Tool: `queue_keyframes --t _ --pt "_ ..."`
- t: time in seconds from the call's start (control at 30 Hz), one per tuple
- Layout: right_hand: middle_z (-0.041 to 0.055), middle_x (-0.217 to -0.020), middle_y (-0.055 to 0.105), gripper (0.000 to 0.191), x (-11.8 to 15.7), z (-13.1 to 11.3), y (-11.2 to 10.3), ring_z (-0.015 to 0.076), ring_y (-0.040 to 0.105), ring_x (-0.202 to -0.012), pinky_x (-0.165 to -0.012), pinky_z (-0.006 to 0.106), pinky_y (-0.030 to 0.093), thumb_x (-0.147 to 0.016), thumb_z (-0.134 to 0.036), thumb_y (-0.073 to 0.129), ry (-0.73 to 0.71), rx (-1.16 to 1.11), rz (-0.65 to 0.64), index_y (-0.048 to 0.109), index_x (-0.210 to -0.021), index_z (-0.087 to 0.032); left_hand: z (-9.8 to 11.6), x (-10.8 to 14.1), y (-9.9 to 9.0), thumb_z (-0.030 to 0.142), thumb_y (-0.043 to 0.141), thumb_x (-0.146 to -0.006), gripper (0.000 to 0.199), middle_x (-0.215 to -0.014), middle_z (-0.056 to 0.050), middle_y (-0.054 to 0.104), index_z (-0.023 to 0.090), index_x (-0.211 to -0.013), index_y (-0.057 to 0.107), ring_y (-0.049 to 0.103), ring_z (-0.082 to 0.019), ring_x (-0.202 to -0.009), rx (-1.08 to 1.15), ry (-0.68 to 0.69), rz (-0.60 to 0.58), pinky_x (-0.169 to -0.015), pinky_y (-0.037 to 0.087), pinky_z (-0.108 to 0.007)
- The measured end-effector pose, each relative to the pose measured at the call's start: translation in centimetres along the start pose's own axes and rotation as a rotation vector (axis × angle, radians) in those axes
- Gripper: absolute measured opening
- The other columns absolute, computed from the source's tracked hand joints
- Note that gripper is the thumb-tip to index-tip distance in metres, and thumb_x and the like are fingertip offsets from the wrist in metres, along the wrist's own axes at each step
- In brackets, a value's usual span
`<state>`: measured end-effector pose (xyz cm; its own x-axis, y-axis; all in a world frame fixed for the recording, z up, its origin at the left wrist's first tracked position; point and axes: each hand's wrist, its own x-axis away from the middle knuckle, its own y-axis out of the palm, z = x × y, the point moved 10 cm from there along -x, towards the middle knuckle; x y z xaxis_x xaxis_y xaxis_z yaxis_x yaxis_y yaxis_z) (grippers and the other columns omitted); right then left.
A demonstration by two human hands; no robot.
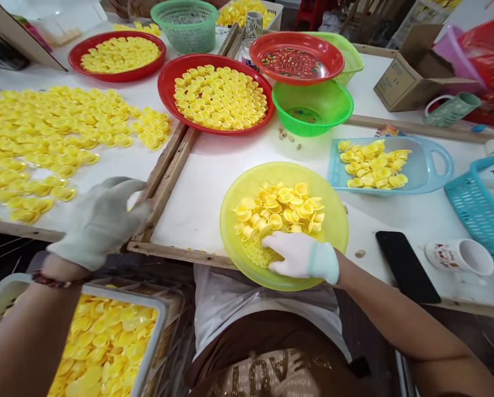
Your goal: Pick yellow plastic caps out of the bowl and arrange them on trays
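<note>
My left hand (102, 218), in a pale glove, hovers over the table's front edge beside the wooden divider. Its fingers are bent and a small yellow bit shows near the thumb; what it holds is blurred. My right hand (290, 253), in a white glove with a mint cuff, reaches into a yellow bowl (336, 220). Its fingertips touch small yellow pieces (257, 251), and whether anything is pinched is hidden. Yellow cup-shaped parts (286, 196) lie heaped in the same bowl. Many yellow parts (65, 121) are spread across the left table.
Red trays (164, 91) of yellow cups stand behind. A green bowl (342, 107), a blue basket (423, 176) with yellow parts, a black phone (406, 264) and a mug (457, 256) are to the right. A bin (158, 320) of yellow parts sits below left.
</note>
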<state>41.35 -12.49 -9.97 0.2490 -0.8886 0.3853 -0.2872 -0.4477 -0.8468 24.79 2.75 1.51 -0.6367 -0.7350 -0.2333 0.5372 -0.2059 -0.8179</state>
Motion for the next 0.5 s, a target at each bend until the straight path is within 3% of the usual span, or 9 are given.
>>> queue_keyframes --t 0.07,0.1,0.2,0.3,0.4,0.5 --pt "0.0077 -0.100 0.068 0.024 -0.6 -0.5 0.5 0.0222 0.063 -0.083 -0.067 0.030 0.040 -0.084 -0.032 0.060 -0.043 -0.041 -0.023 0.063 -0.104 -0.020 1.8 -0.1 0.8 0.036 0.054 -0.100 0.022 -0.100 -0.002 0.066 0.018 -0.102 0.066 0.059 -0.021 -0.097 -0.059 0.083 -0.008 -0.095 0.048 -0.038" --pt "0.0064 -0.096 0.068 0.018 -0.8 -0.6 0.7 0.0212 0.062 -0.081 -0.067 0.029 0.039 -0.082 -0.028 0.060 -0.058 -0.060 -0.034 0.063 -0.098 -0.020 3.3 -0.2 2.2 0.035 0.054 -0.099 0.021 -0.098 -0.003 0.066 0.018 -0.099 0.067 0.060 -0.020 -0.094 -0.095 0.149 -0.051 -0.092 0.048 -0.036" --pt "0.0027 -0.083 0.066 0.008 -0.7 -0.6 1.0 0.0183 0.058 -0.075 -0.066 0.028 0.038 -0.080 -0.020 0.058 -0.065 -0.134 -0.034 0.061 -0.087 -0.020 8.2 -0.5 9.1 0.028 0.055 -0.095 0.018 -0.090 -0.009 0.065 0.017 -0.089 0.068 0.061 -0.023 -0.085 -0.245 0.333 -0.265 -0.080 0.048 -0.038" --pt "0.0019 -0.080 0.066 0.007 0.2 0.7 0.3 0.0171 0.056 -0.072 -0.066 0.028 0.037 -0.083 -0.020 0.056 -0.012 -0.211 0.035 0.063 -0.086 -0.020 11.2 -0.5 14.2 0.020 0.056 -0.089 0.013 -0.089 -0.012 0.064 0.016 -0.086 0.067 0.060 -0.028 -0.082 -0.408 0.418 -0.353 -0.075 0.045 -0.042" --pt "0.0044 -0.089 0.070 0.012 1.7 2.5 -1.3 0.0187 0.060 -0.079 -0.072 0.030 0.040 -0.087 -0.020 0.055 0.035 -0.244 0.160 0.066 -0.090 -0.019 12.2 0.5 15.9 0.014 0.054 -0.089 0.014 -0.092 -0.012 0.063 0.016 -0.085 0.068 0.059 -0.028 -0.084 -0.449 0.476 -0.404 -0.073 0.043 -0.041" --pt "0.0068 -0.097 0.071 0.014 3.2 4.2 -3.3 0.0210 0.063 -0.090 -0.082 0.032 0.043 -0.089 -0.019 0.055 0.055 -0.285 0.281 0.067 -0.096 -0.018 12.1 2.4 15.5 0.020 0.058 -0.092 0.013 -0.097 -0.010 0.064 0.018 -0.085 0.069 0.060 -0.025 -0.086 -0.338 0.510 -0.495 -0.076 0.044 -0.039"
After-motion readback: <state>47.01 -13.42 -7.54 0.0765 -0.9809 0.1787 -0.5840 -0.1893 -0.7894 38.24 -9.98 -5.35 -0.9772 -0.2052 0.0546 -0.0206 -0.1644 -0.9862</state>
